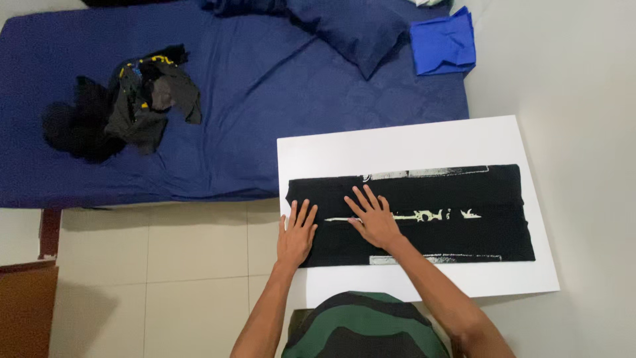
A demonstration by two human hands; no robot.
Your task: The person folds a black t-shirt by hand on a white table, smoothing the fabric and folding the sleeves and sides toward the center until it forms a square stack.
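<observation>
A black garment (464, 199) with white print lies folded into a long strip on a white board (411, 142). My left hand (296, 233) rests flat, fingers spread, on the strip's left end. My right hand (373, 217) presses flat on the strip just to the right of the left hand, fingers apart, over the white print. Neither hand grips the cloth.
A bed with a dark blue sheet (265, 99) stands beyond the board. On it lie a heap of black clothes (139, 103), a dark blue pillow (354, 30) and a folded bright blue cloth (444, 45). Pale floor tiles (165, 265) are at the left, brown wooden furniture (26, 305) at the lower left.
</observation>
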